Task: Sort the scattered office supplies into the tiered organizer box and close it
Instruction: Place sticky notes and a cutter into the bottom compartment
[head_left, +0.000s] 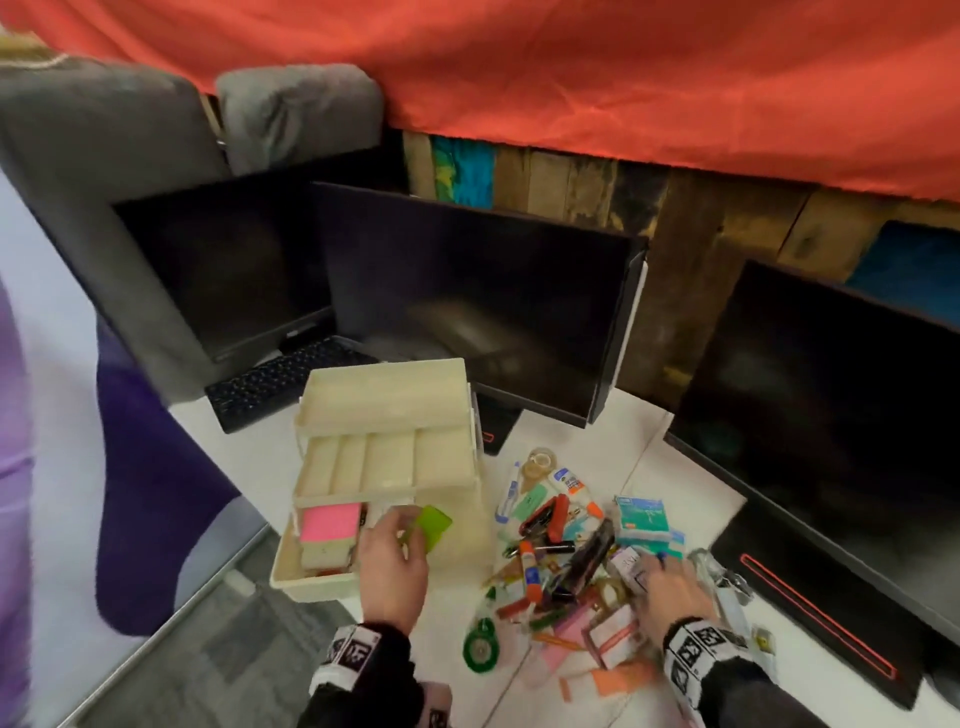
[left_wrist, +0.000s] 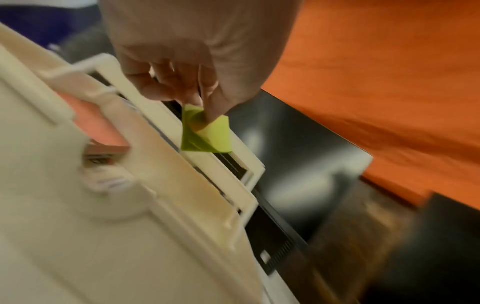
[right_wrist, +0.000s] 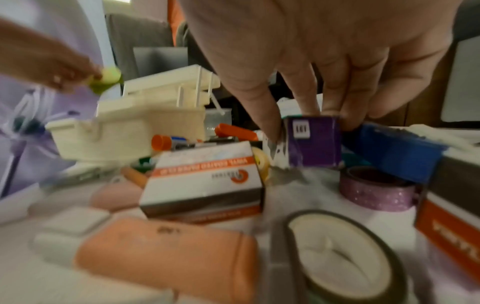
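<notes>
The cream tiered organizer box (head_left: 384, 415) stands open on the white desk, its trays stepped back; the bottom tray holds a pink sticky-note pad (head_left: 326, 523). My left hand (head_left: 395, 564) hovers over that bottom tray and pinches a translucent green plastic piece (head_left: 428, 530) (left_wrist: 207, 133) between thumb and fingers. To the right lies the heap of scattered supplies (head_left: 561, 561). My right hand (head_left: 670, 587) reaches into the heap, with its thumb and fingers gripping a small purple box (right_wrist: 313, 142).
Three dark monitors (head_left: 478, 301) and a black keyboard (head_left: 275, 384) stand behind the box. The heap holds glue sticks (head_left: 569, 483), a red stapler (head_left: 558, 519), teal boxes (head_left: 644, 517), an orange-and-white box (right_wrist: 205, 181), glitter tape (right_wrist: 376, 191) and a green tape dispenser (head_left: 480, 644). The desk edge runs at the lower left.
</notes>
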